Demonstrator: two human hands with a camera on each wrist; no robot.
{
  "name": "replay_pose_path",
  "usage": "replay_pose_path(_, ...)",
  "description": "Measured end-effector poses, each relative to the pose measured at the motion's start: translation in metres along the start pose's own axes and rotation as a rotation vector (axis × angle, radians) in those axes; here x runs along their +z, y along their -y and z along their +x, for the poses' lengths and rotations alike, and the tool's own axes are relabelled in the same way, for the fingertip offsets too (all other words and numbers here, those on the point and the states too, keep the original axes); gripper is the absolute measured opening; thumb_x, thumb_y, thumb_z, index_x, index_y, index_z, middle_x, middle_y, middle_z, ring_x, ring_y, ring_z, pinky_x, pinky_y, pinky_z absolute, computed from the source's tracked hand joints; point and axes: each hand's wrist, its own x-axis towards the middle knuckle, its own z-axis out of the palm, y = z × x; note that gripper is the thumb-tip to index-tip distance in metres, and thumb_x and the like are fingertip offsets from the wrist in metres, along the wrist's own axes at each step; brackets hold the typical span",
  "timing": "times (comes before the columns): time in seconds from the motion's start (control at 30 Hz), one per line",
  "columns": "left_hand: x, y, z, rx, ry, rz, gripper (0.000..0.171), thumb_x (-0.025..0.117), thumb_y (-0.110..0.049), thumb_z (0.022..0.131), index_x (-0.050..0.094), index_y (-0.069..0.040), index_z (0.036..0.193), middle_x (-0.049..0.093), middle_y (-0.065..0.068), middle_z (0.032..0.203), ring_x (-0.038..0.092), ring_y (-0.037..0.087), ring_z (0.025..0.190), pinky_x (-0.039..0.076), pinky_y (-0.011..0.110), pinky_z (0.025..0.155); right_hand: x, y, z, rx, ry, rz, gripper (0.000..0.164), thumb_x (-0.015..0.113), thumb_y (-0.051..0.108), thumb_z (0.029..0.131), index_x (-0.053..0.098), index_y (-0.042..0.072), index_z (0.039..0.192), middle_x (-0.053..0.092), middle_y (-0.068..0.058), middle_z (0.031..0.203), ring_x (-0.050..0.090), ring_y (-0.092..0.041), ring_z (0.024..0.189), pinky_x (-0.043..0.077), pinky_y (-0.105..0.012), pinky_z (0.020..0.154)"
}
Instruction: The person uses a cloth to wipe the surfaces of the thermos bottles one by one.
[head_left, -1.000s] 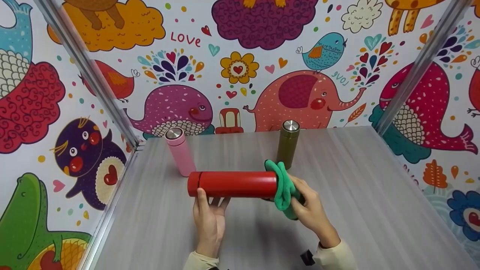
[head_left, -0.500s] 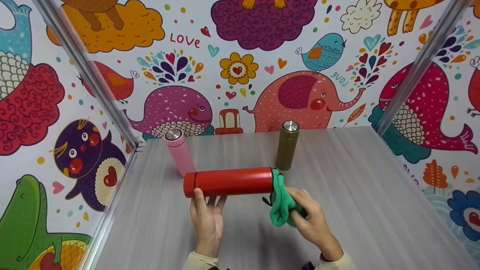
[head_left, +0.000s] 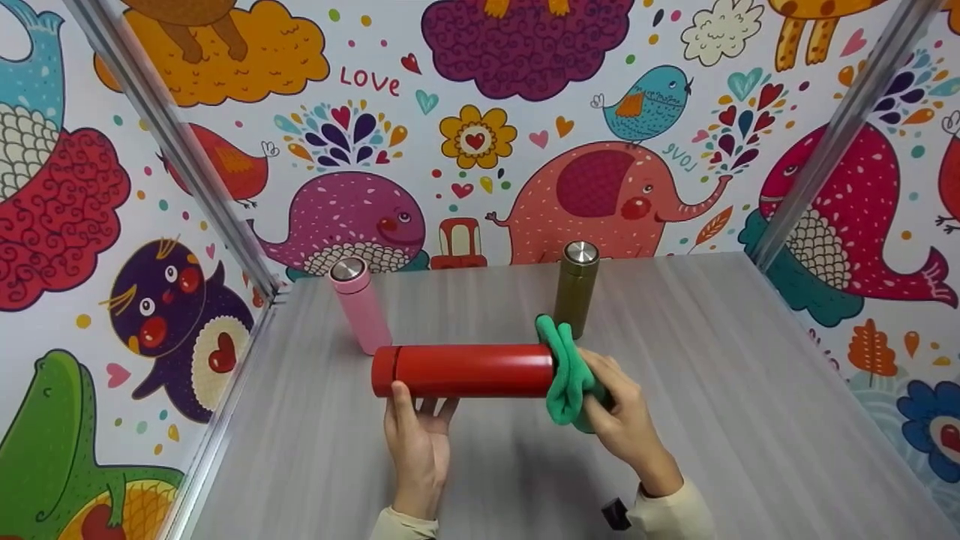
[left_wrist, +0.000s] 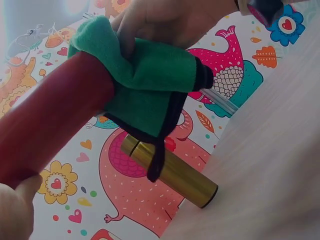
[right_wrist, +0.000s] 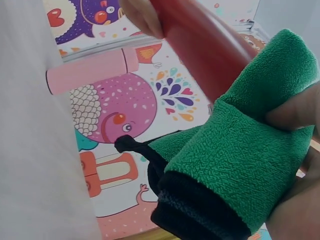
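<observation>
A red thermos flask (head_left: 472, 370) lies level in the air above the table. My left hand (head_left: 418, 444) grips its left end from below, the thumb on the near side by the dark ring. At the flask's other end, my right hand (head_left: 626, 412) pinches a folded green cloth (head_left: 568, 382) with black trim and presses it against that end. In the left wrist view the cloth (left_wrist: 145, 75) covers the end of the flask, and a black loop hangs from it. The right wrist view shows the thumb sunk into the cloth (right_wrist: 240, 160).
Behind the flask, a pink thermos (head_left: 362, 311) stands at the back left and an olive-green thermos (head_left: 576, 292) at the back right. The grey table (head_left: 750, 390) meets cartoon-printed walls with metal corner posts (head_left: 840, 127).
Over the last second the cloth and right hand dipped down and came back up against the flask's end. The flask tilted slightly, then levelled again. Both standing thermoses stayed put.
</observation>
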Motion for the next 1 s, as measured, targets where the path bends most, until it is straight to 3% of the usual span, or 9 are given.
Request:
replay_pose_path(0.47, 0.003, -0.002, 0.002, 0.021, -0.019, 0.002, 0.042, 0.045, -0.029, 0.108, 0.04, -0.008, 0.145, 0.043, 0.016, 0.136, 0.053, 0.033, 0.116, 0.051, 0.051, 0.096, 0.001, -0.004, -0.017, 0.097, 0.048, -0.009, 0.06, 0.054, -0.03, 0.073, 0.064, -0.006, 0.127, 0.067, -0.017, 0.122, 0.06, -0.024, 0.107, 0.045, -0.023, 0.094)
replay_pose_path(0.7, 0.001, 0.001, 0.003, 0.051, 0.002, -0.003, 0.041, 0.043, -0.025, 0.109, 0.039, -0.009, 0.146, 0.043, 0.016, 0.136, 0.051, 0.033, 0.117, 0.051, 0.052, 0.097, -0.002, 0.003, -0.017, 0.064, 0.071, 0.007, 0.061, 0.053, -0.032, 0.071, 0.064, -0.007, 0.126, 0.067, -0.018, 0.12, 0.062, -0.025, 0.107, 0.044, -0.026, 0.095)
replay_pose_path(1.0, -0.002, 0.004, 0.006, 0.08, 0.04, 0.013, 0.041, 0.044, -0.021, 0.109, 0.038, -0.008, 0.147, 0.043, 0.017, 0.136, 0.051, 0.033, 0.119, 0.05, 0.053, 0.097, -0.009, 0.005, -0.016, 0.034, 0.036, 0.01, 0.058, 0.052, -0.03, 0.072, 0.062, -0.011, 0.126, 0.066, -0.02, 0.122, 0.059, -0.022, 0.102, 0.046, -0.026, 0.089)
